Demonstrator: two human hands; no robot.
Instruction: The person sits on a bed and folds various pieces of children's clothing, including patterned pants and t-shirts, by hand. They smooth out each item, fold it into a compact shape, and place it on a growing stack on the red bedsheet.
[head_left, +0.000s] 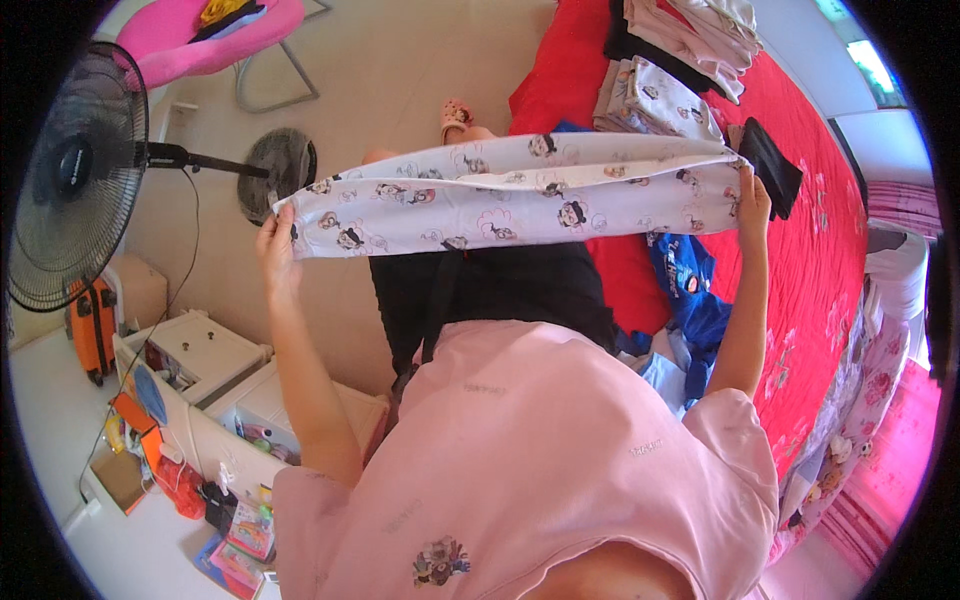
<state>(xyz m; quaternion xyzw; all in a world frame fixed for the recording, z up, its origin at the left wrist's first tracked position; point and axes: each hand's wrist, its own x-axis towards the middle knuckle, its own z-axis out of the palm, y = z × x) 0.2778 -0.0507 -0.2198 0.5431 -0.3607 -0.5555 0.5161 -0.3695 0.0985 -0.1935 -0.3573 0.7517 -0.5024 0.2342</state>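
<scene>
A white cloth garment printed with cartoon faces is stretched out in a long band above my lap. My left hand grips one end of it, and my right hand grips the other. Along its upper side two layers stand a little apart. Which kind of garment it is, I cannot tell. Beyond its right half, on the red bedspread, lies a folded stack with a white cloth in a similar print on top. A dark folded cloth rests just past my right hand.
More folded clothes lie farther up the bed. A rumpled blue garment is beside my right forearm. To my left stand a pedestal fan with its round base and a white cabinet. A pink chair is beyond.
</scene>
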